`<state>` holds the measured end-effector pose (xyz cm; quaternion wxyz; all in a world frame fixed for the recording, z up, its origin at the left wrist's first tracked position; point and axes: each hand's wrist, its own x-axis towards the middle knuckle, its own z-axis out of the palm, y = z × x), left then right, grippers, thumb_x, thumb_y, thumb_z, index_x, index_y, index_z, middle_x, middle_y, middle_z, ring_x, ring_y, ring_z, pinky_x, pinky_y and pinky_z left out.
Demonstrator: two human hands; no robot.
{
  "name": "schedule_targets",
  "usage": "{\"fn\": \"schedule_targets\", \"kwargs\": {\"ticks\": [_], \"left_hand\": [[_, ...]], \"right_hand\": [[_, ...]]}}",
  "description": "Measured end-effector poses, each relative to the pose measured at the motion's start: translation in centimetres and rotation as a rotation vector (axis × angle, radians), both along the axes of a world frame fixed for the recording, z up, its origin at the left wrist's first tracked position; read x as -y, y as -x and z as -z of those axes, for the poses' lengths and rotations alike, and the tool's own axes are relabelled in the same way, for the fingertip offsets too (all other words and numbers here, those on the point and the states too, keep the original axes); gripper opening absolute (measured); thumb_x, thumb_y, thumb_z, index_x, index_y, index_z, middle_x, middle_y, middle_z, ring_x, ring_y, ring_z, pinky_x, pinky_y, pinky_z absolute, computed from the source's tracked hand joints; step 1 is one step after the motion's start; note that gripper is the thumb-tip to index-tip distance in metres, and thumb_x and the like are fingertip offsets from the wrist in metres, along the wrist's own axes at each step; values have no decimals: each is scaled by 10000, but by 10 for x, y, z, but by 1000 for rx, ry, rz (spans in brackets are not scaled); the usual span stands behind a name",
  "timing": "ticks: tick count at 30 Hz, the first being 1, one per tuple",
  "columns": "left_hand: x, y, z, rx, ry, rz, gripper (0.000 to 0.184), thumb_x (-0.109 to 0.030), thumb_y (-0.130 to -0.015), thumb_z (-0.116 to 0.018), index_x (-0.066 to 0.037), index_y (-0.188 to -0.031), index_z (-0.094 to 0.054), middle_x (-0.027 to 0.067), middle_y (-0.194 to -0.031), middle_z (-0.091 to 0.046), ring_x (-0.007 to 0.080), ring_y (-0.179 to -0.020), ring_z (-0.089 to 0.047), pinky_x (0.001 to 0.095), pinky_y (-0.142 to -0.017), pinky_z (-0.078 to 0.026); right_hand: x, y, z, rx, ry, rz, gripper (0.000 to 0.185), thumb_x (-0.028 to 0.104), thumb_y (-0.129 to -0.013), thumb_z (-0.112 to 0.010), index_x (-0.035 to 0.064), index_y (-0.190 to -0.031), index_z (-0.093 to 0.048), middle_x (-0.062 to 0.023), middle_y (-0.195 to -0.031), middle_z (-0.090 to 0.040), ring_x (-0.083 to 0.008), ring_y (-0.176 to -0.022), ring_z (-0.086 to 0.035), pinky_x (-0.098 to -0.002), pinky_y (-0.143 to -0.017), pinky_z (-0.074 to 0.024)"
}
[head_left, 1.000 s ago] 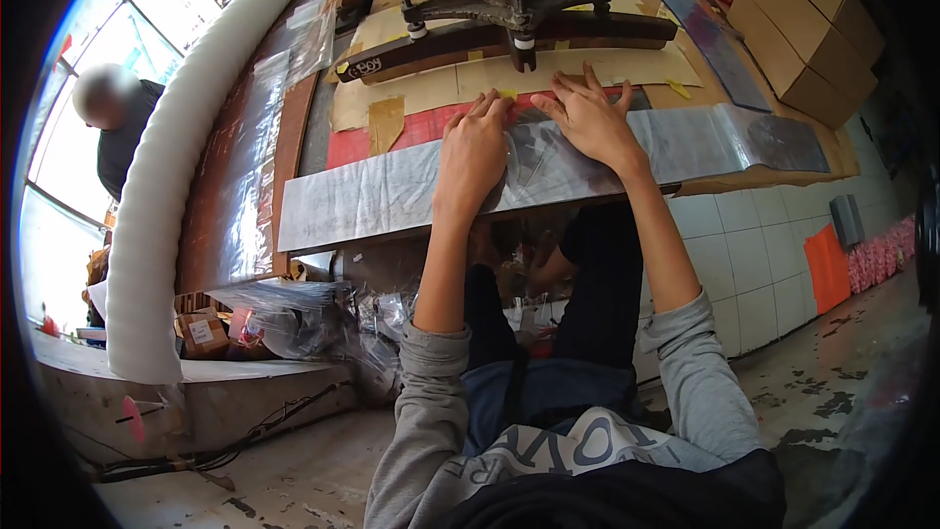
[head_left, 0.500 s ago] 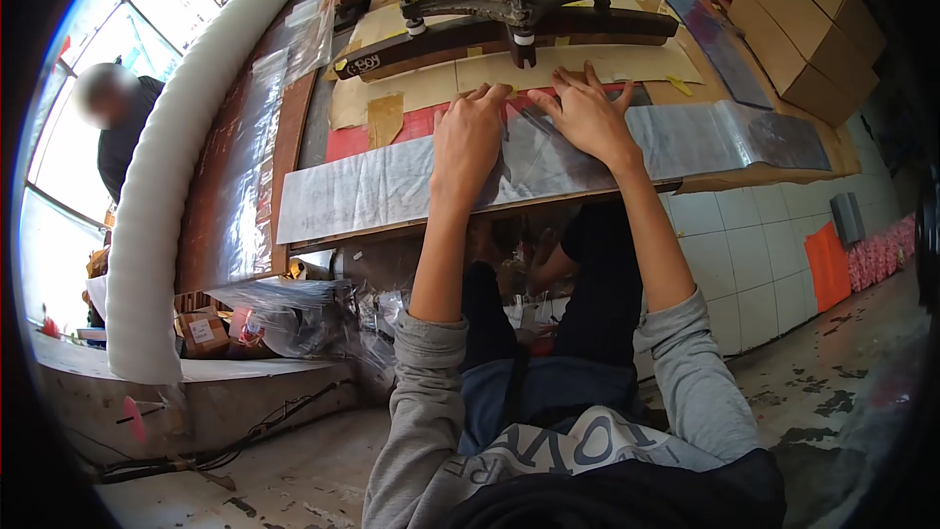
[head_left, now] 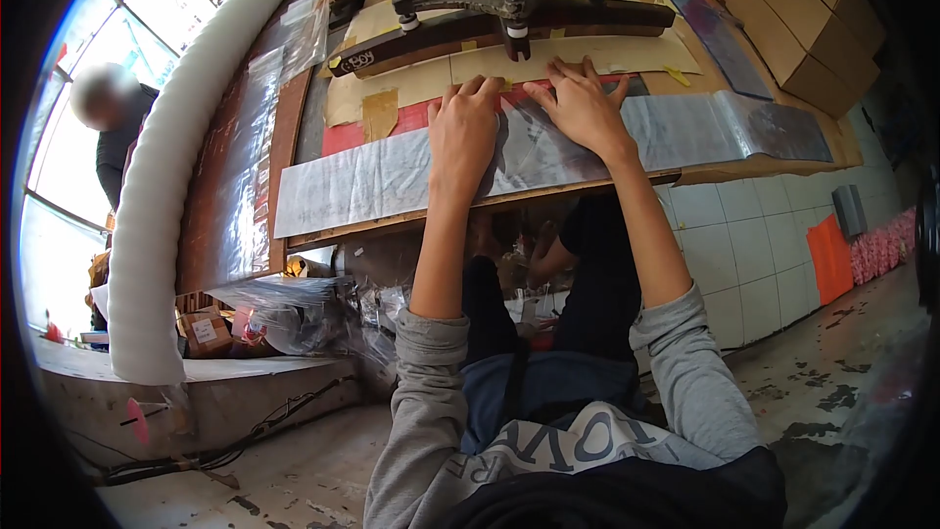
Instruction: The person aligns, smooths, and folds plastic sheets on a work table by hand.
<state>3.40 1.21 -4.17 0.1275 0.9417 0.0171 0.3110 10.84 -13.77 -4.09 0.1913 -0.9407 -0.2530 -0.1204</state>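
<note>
Your left hand (head_left: 466, 135) presses the grey plastic strip (head_left: 367, 178), fingers bent and close together; your right (head_left: 586, 110) lies beside it, fingers spread.

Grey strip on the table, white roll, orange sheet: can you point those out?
Grey strip (head_left: 548, 161): head view, middle of its top surface.
White roll (head_left: 186, 137): head view, middle of its length.
Orange sheet (head_left: 829, 260): head view, its centre.

Both hands (head_left: 524, 127) on plastic sheet (head_left: 372, 174).
</note>
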Motion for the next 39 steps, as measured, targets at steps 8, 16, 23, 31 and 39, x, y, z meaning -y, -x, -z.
{"fn": "schedule_targets", "kwargs": {"ticks": [8,16,23,31,39], "left_hand": [[0,0,-1,-16,5,1,271,-88,-873,-489,-147,-1103,-620,51,-1112,-645,315,-1046,-581,456,-869,-440],[0,-3,2,-6,-3,-7,244,-107,-894,-483,-152,-1083,-630,48,-1115,-641,314,-1039,-580,455,-872,-439],[-2,-5,5,13,2,-5,239,-113,-894,-487,-156,-1074,-638,48,-1113,-642,311,-1039,-580,458,-871,-437],[-1,-5,5,23,13,-4,245,-101,-884,-491,-149,-1075,-637,51,-1114,-643,319,-1042,-578,463,-866,-438],[-1,-5,6,20,-2,-12,258,-90,-857,-494,-141,-1066,-637,48,-1116,-643,292,-1047,-574,441,-863,-438]], "right_hand": [[0,-3,3,-3,-26,5,606,530,-926,-442,72,-1319,-500,-48,-1413,-457,-405,-1366,-276,-797,-968,-81],[1,-4,-6,-80,27,8,625,555,-931,-408,109,-1364,-465,-43,-1454,-410,-389,-1379,-267,-774,-984,-80],[0,-8,0,-38,2,1,582,531,-925,-442,95,-1305,-509,-39,-1403,-467,-406,-1361,-287,-802,-954,-96],[-1,-10,7,7,-42,-2,556,521,-921,-460,102,-1277,-543,-27,-1379,-493,-398,-1357,-289,-812,-945,-96],[-1,-11,7,-5,-42,2,560,522,-921,-460,100,-1280,-538,-26,-1384,-487,-384,-1358,-291,-804,-953,-100]]}}
